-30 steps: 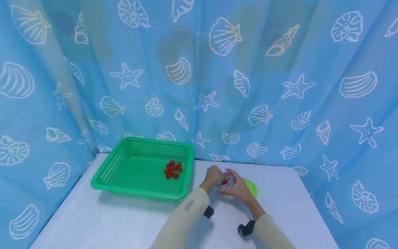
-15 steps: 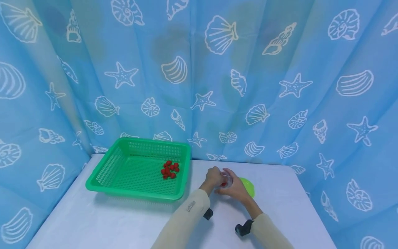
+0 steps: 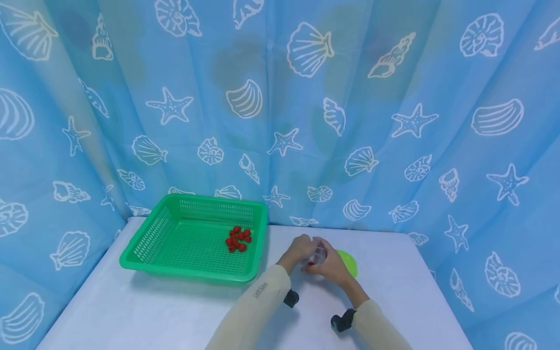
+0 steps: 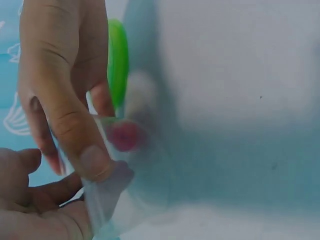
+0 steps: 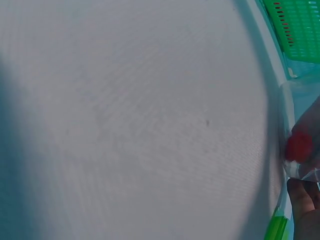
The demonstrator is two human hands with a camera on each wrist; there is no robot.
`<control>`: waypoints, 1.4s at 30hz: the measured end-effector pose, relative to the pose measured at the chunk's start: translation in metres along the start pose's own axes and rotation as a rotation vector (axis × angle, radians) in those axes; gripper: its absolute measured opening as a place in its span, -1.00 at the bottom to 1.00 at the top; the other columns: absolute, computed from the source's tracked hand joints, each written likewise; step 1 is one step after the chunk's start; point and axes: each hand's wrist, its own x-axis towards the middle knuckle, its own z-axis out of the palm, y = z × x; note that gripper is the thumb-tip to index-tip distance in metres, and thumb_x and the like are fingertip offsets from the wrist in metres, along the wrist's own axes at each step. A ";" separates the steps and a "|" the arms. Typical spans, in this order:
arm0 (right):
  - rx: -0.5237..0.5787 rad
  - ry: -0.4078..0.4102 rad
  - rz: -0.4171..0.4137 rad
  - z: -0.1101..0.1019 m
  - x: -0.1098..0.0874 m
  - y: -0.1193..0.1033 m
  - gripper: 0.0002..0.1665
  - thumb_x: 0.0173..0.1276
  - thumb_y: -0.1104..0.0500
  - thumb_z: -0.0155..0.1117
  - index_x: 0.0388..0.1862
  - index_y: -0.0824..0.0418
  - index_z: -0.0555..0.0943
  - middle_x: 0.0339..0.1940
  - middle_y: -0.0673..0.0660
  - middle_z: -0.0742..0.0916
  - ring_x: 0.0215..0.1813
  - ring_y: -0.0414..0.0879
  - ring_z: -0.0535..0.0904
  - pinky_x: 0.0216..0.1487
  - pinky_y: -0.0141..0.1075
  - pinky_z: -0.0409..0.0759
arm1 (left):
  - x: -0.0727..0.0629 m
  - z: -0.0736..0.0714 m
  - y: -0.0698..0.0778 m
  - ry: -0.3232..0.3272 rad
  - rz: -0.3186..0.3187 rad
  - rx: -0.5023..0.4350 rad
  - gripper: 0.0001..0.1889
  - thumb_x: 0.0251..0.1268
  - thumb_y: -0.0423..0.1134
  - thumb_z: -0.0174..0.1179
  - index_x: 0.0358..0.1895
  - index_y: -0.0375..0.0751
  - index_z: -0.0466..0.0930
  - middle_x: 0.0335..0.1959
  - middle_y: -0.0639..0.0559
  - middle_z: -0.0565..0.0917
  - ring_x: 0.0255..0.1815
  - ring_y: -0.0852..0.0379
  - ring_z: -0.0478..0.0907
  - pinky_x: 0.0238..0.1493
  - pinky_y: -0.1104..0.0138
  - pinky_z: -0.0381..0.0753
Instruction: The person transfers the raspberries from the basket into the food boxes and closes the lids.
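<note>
My right hand point(image 3: 331, 265) grips a clear plastic cup point(image 3: 321, 254) that lies tilted, its thumb point(image 4: 75, 135) pressed along the wall in the left wrist view. A small round red berry-like piece point(image 4: 125, 136) shows inside the cup toward its bottom. My left hand point(image 3: 302, 247) is at the cup's mouth. Its fingertips point(image 4: 117, 175) show dimly through the plastic, a little apart from the red piece. In the right wrist view, the cup point(image 5: 286, 115) and the red piece point(image 5: 299, 146) appear at the right edge.
A green slotted basket point(image 3: 192, 277) stands on the white table point(image 3: 175, 316) to the left, with several red berry-like pieces point(image 3: 236, 240) in its right half. A lime green lid point(image 3: 348, 263) lies just right of my right hand. A blue shell-print curtain point(image 3: 280, 121) hangs behind.
The red piece has gone from between my left fingers at the cup's mouth to lower inside the cup. My left hand has drawn slightly back left; the right hand keeps holding the cup.
</note>
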 end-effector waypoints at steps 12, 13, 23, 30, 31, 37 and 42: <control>-0.032 0.025 0.048 0.002 -0.001 0.001 0.24 -0.19 -0.18 0.67 0.48 -0.06 0.25 0.37 0.01 0.49 0.43 0.09 0.30 0.26 0.26 0.34 | 0.007 -0.065 0.008 -0.091 0.132 -0.274 -0.53 0.54 0.00 -0.05 0.01 -0.41 0.56 -0.14 -0.19 0.65 0.01 -0.15 0.62 0.02 0.09 0.63; -0.037 0.027 0.055 0.002 -0.001 0.001 0.23 -0.18 -0.18 0.67 0.48 -0.06 0.25 0.37 0.02 0.49 0.43 0.10 0.29 0.26 0.26 0.33 | 0.009 -0.072 0.007 -0.075 0.133 -0.317 -0.56 0.52 -0.02 -0.01 0.00 -0.41 0.57 -0.16 -0.18 0.66 -0.01 -0.15 0.63 0.02 0.09 0.63; -0.073 0.034 0.104 0.003 -0.002 0.000 0.22 -0.17 -0.17 0.67 0.48 -0.06 0.25 0.39 0.07 0.47 0.43 0.17 0.26 0.25 0.27 0.34 | 0.037 -0.146 -0.048 -0.025 0.048 -0.659 -0.65 0.46 -0.31 0.06 0.13 -0.55 0.48 0.00 -0.33 0.61 -0.15 -0.03 0.65 0.05 0.15 0.62; -0.082 0.036 0.094 -0.001 -0.001 -0.003 0.21 -0.16 -0.13 0.67 0.48 -0.06 0.25 0.39 0.08 0.46 0.45 0.16 0.24 0.27 0.27 0.33 | 0.034 -0.184 -0.084 0.113 0.020 -0.622 -0.70 0.43 -0.38 0.08 0.10 -0.53 0.51 -0.04 -0.36 0.61 -0.07 -0.15 0.64 0.07 0.06 0.60; -0.085 0.037 0.093 -0.001 -0.001 -0.003 0.21 -0.16 -0.13 0.67 0.48 -0.05 0.25 0.39 0.09 0.46 0.45 0.17 0.24 0.26 0.27 0.32 | 0.032 -0.187 -0.089 0.135 0.019 -0.602 -0.76 0.43 -0.38 0.07 -0.02 -0.54 0.55 -0.16 -0.34 0.63 -0.17 -0.14 0.65 0.02 0.08 0.63; -0.102 0.023 0.109 0.001 -0.001 -0.005 0.22 -0.16 -0.14 0.67 0.49 -0.07 0.24 0.41 0.09 0.45 0.46 0.17 0.23 0.27 0.28 0.31 | 0.020 -0.197 -0.118 0.241 -0.028 -0.325 -0.65 0.45 -0.33 -0.02 -0.61 -0.26 0.36 -0.73 0.02 0.37 -0.73 0.16 0.30 -0.57 0.29 0.46; -0.102 0.025 0.103 0.005 0.002 -0.005 0.22 -0.17 -0.14 0.67 0.48 -0.09 0.24 0.40 0.08 0.46 0.45 0.16 0.24 0.27 0.26 0.32 | 0.007 -0.200 -0.132 0.196 -0.135 -0.159 -0.81 0.41 -0.35 -0.04 -0.34 -0.40 0.46 -0.78 0.04 0.31 -0.76 0.14 0.27 -0.65 0.31 0.43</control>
